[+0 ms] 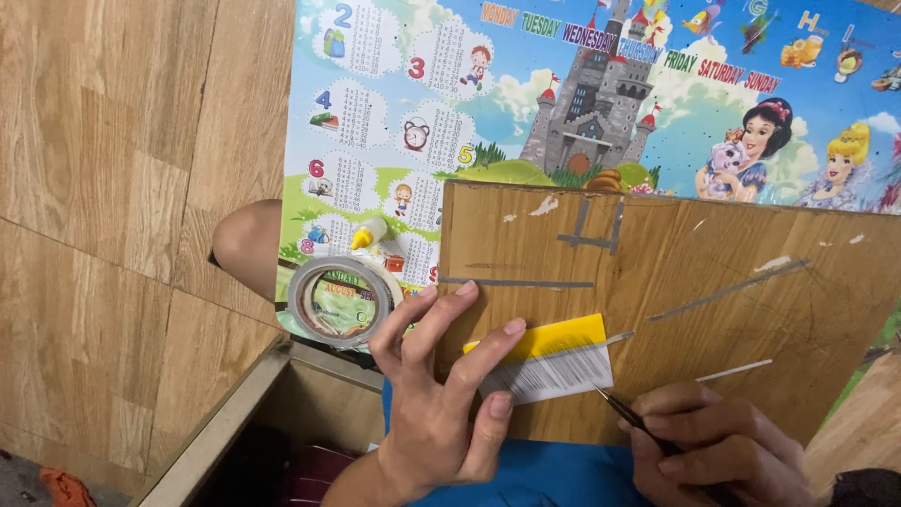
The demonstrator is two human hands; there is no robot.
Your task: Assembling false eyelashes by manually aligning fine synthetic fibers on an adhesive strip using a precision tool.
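A brown cardboard sheet [694, 300] lies across my lap with grey marks and white scraps on it. My left hand [441, 394] presses fingers down on a small card piece [549, 361], yellow on top and white with striped print below, lying on the cardboard's near left part. My right hand [718, 451] holds a thin dark pointed tool [624, 413], its tip touching the card's lower right corner.
A colourful children's poster [582, 84] with a castle and cartoon figures lies under the cardboard. A roll of clear tape [340, 300] and a small yellow-capped bottle [369, 235] rest on its left part. Wooden floor to the left; a metal-edged frame [225, 422] below.
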